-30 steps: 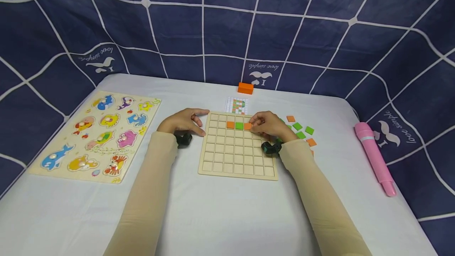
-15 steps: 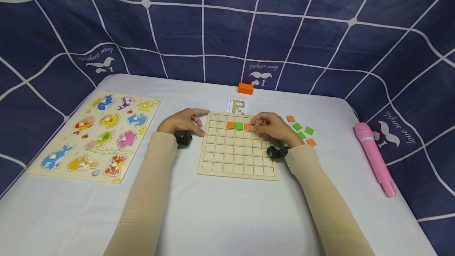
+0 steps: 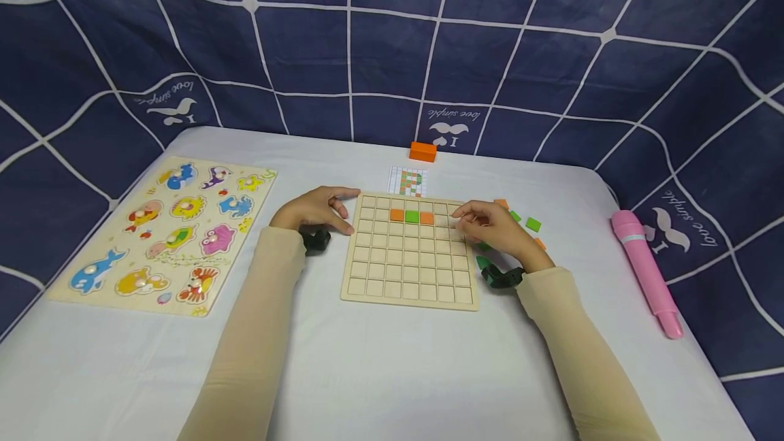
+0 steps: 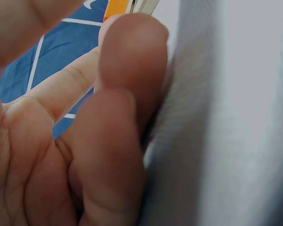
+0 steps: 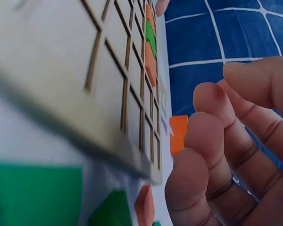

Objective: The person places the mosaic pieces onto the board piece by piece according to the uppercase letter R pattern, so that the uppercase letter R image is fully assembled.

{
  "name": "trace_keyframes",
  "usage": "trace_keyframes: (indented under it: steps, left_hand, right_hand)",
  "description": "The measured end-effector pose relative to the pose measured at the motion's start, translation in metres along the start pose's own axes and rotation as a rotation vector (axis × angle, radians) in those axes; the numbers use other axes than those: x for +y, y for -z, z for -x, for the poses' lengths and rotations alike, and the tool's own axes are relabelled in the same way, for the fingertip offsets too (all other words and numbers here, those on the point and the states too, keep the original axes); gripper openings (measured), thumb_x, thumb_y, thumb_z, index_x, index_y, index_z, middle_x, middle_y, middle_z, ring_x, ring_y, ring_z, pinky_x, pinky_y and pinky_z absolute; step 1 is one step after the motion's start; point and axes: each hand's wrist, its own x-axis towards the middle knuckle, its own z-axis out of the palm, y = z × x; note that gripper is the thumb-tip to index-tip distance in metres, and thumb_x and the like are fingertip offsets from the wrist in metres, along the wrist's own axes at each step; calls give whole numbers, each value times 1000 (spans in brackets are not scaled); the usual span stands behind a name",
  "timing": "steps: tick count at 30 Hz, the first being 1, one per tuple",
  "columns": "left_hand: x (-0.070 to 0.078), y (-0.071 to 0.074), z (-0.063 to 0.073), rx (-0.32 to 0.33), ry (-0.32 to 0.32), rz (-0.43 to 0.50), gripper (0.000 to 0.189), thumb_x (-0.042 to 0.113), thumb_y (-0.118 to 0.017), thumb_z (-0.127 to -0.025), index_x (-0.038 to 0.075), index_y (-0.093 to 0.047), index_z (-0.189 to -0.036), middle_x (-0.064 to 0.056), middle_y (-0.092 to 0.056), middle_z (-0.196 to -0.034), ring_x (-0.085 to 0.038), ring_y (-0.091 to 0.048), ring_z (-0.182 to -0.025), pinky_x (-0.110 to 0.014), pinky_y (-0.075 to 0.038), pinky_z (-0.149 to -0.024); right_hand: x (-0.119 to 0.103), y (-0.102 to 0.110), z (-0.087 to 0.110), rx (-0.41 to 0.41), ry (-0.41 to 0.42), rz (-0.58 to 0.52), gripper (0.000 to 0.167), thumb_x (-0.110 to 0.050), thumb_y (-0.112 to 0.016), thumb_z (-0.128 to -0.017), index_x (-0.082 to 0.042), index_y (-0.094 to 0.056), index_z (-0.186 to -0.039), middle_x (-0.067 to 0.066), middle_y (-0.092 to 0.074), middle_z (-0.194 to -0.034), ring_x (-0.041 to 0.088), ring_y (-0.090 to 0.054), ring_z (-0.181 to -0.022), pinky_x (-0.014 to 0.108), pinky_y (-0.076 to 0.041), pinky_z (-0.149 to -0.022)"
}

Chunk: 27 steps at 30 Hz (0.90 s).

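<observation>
A square wooden grid board [image 3: 401,271] lies in front of the person. In its second row from the far edge sit an orange tile [image 3: 397,215], a green tile [image 3: 412,216] and another orange tile [image 3: 427,218], side by side. The left hand [image 3: 314,209] rests at the board's left edge, thumb and index finger spread towards it; the left wrist view shows mostly its fingers [image 4: 132,56]. Over the board's right edge is the right hand [image 3: 495,226], its loosely bent fingers holding nothing in the right wrist view. Loose green tiles [image 3: 533,224] lie beyond it, partly hidden.
A small card [image 3: 409,182] with a coloured grid pattern lies behind the board, and an orange block [image 3: 423,152] stands farther back. At left is a sea-animal puzzle board [image 3: 174,257]. A pink microphone-shaped toy [image 3: 646,271] lies at right, near the dark blue checked cloth [image 3: 392,53].
The right hand has let go of the right-hand orange tile, now fully visible in its square, and moved right to the board's edge. The left hand has stayed in place.
</observation>
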Motion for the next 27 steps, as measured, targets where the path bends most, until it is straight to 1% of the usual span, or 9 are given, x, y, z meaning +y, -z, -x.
trace_keyframes:
  steps: [4,6,8,11,13,15,17,22,27]
  left_hand:
    - [1,-1,0,3,3,-2,102,-1,-94,-77,9,-44,-166,-11,-58,-102,-20,-55,-88,-23,-52,-75]
    - [1,-1,0,4,0,0,102,-2,-94,-77,9,-45,-165,-11,-58,-102,-20,-55,-89,-23,-52,-75]
    - [1,-1,0,5,-2,1,101,-2,-94,-77,9,-45,-165,-11,-58,-102,-20,-54,-89,-23,-52,-76]
    - [1,-1,0,4,-9,3,101,-3,-94,-77,8,-45,-165,-11,-58,-101,-20,-54,-89,-23,-52,-76]
    - [1,-1,0,3,-12,3,101,-3,-94,-77,8,-45,-165,-11,-58,-101,-20,-54,-89,-23,-53,-76]
    - [1,-1,0,2,-12,3,101,-3,-94,-77,8,-45,-165,-11,-58,-102,-21,-54,-90,-23,-53,-76]
    - [2,-2,0,1,-12,1,101,-3,-94,-78,8,-44,-166,-11,-58,-102,-21,-54,-90,-23,-53,-76]
    - [3,-1,1,4,-2,-13,101,-1,-94,-78,9,-44,-166,-10,-58,-102,-20,-54,-88,-23,-52,-74]
    - [2,-1,2,-3,7,-17,102,0,-94,-78,10,-44,-166,-9,-59,-102,-19,-54,-86,-23,-50,-73]
  right_hand:
    - [4,5,12,5,-10,17,25,-7,-69,-104,9,-70,-124,16,-69,-98,20,-58,-73,28,-52,-67]
    - [5,8,18,6,-24,27,25,-9,-70,-104,8,-71,-124,17,-69,-101,19,-59,-76,27,-54,-68]
    - [7,10,23,4,-32,37,25,-9,-70,-104,8,-71,-123,18,-70,-108,18,-61,-80,26,-56,-70]
    - [9,14,29,-4,-33,56,24,-9,-70,-104,8,-72,-121,18,-71,-110,18,-63,-84,24,-56,-72]
    - [11,17,33,-18,-22,74,22,-8,-70,-104,8,-72,-120,16,-72,-108,17,-62,-84,24,-54,-71]
    - [13,19,37,-35,-17,89,20,-6,-70,-103,7,-73,-118,13,-71,-100,16,-61,-82,23,-52,-70]
    - [16,22,41,-53,-5,103,18,-3,-70,-102,7,-74,-117,10,-70,-97,14,-60,-80,23,-51,-68]
    - [22,27,50,-86,25,132,18,1,-72,-98,7,-75,-114,8,-70,-95,11,-57,-76,22,-48,-66]
    - [27,29,56,-132,43,139,15,3,-74,-97,5,-76,-112,7,-71,-93,9,-54,-74,22,-46,-66]
